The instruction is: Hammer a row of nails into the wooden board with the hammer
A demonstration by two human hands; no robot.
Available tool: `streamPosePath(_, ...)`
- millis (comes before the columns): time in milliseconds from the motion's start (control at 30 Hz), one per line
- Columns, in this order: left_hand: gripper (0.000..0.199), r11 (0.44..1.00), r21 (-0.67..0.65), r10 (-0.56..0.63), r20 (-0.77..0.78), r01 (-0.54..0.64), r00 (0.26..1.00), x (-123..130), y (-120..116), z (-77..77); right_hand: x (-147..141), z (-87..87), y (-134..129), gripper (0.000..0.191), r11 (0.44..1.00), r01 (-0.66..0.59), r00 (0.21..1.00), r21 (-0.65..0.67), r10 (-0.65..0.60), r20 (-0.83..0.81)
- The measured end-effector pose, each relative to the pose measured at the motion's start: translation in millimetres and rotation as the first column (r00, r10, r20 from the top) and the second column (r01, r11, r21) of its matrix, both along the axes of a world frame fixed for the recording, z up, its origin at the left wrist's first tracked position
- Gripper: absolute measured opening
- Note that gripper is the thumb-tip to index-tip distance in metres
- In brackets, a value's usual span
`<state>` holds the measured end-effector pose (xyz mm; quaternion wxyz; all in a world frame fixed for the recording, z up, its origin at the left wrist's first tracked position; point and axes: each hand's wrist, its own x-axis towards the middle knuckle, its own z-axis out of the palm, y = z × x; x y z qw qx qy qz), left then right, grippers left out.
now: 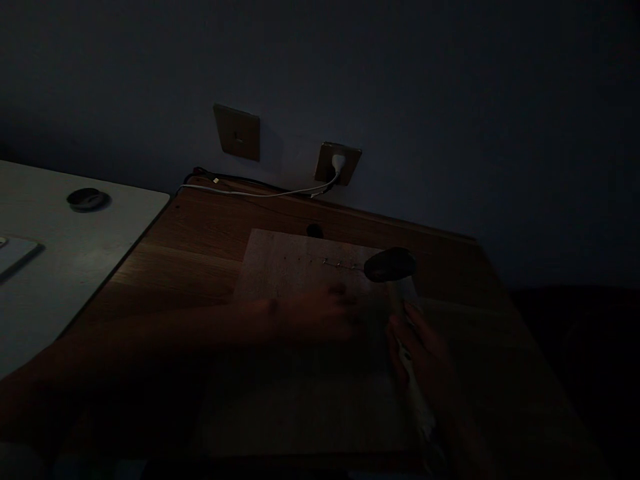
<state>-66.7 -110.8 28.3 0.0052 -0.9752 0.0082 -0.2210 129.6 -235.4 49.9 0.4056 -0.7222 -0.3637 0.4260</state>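
Note:
The room is very dim. My right hand is wrapped round the pale handle of a mallet, whose dark head hangs over the right part of a light wooden board. Along the board's far side runs a row of small nails, with a few dark dots continuing the row to the left. My left hand hovers over or rests on the board's middle, just nearer than the nails. Its fingers point right and are smeared by motion, so whether they hold anything is hidden.
The board lies on a brown wooden desk against the wall. A white table adjoins on the left, bearing a dark round object. A white cable runs along the desk's back to a wall socket. A second wall plate is further left.

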Motion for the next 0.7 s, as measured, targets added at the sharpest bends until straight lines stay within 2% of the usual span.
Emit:
streamPosePath(67,0.017,0.995,-0.097,0.028,-0.003,-0.028,1.0,-12,18,2.7,-2,1.1,1,0.047,1.0,-0.012,1.0,0.002,0.012,0.009)
streamPosePath(100,0.018,0.981,-0.177,0.078,0.012,-0.075,0.997,-19,29,3.6,-3,2.3,2,0.045,1.0,-0.022,1.0,0.008,0.021,0.02)
streamPosePath(133,0.017,0.95,-0.281,0.155,0.04,-0.138,0.987,-27,41,3.9,-4,3.7,2,0.044,0.999,-0.037,0.999,0.011,0.037,0.034)
streamPosePath(200,0.015,0.851,-0.477,0.295,0.089,-0.219,0.951,-41,62,1.9,-8,6.6,4,0.043,0.997,-0.071,0.996,0.011,0.07,0.051)
streamPosePath(267,0.017,0.781,-0.558,0.376,0.061,-0.281,0.924,-51,78,-3.3,-13,8.5,6,0.043,0.996,-0.088,0.995,0.007,0.088,0.04)
streamPosePath(433,0.023,0.713,-0.611,0.395,-0.054,-0.343,0.917,-55,89,-18.1,-25,10.5,14,0.04,0.991,-0.137,0.99,0.008,0.137,0.02)
streamPosePath(700,0.02,0.682,-0.653,0.387,-0.059,-0.329,0.92,-55,87,-22.9,-36,13.8,20,0.039,0.987,-0.159,0.987,0.017,0.159,-0.012)
